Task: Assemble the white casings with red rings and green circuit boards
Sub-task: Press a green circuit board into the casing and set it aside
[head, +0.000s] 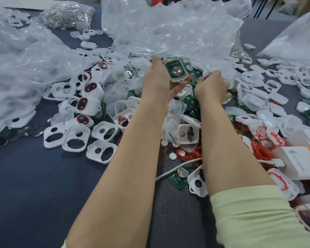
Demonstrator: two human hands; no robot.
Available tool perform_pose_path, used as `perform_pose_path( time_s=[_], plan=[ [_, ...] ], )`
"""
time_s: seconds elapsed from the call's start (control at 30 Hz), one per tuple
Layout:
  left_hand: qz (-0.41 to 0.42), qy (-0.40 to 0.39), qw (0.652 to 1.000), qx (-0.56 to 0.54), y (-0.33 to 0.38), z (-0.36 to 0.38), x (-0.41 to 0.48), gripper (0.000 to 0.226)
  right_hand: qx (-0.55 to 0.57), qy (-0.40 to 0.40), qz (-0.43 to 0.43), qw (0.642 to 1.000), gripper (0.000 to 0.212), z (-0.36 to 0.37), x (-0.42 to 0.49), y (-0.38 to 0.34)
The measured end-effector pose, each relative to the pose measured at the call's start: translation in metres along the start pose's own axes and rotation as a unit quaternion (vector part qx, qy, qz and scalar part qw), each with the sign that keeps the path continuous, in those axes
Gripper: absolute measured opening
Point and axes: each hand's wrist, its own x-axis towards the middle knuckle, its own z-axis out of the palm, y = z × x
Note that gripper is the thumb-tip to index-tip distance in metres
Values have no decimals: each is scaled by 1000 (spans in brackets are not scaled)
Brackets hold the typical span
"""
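My left hand (158,81) holds a white casing (175,70) with a green circuit board seated in it, board side facing me, above the middle pile. To its right, my right hand (212,85) reaches down into the heap of white casing parts (250,97) with fingers curled; what it grips is hidden. Several casings fitted with red rings (92,87) lie in a row to the left. Empty white casings (75,138) lie in front of them. Loose red rings (186,154) and green circuit boards (178,178) lie between my forearms and to the right.
Crumpled clear plastic bags (168,31) cover the far and left table. A bag of metal clips (68,15) sits far left. A white charger box (299,161) with a white cable (175,170) lies at right. Round metal discs (16,133) lie at left on the dark table (34,185).
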Motion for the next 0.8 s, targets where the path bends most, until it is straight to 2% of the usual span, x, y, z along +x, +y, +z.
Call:
perform_pose_path(
  time_s=[0.17,0.3,0.47,0.67,0.8],
  plan=[
    [-1,-6,1000,6,-1,0,1,33,14,-30,18,999,44,-2,3,-7],
    [44,-20,998,48,-6,-2,0,5,25,-47,24,998,37,0,3,-11],
    [62,-17,996,55,-6,-3,-4,15,68,-17,23,997,26,-1,4,-7],
    [74,-36,993,82,-4,-7,-7,22,18,-85,12,996,50,2,-1,-16],
    [72,-36,993,86,-3,-9,-7,22,58,-68,12,996,41,4,-5,-17]
  ],
)
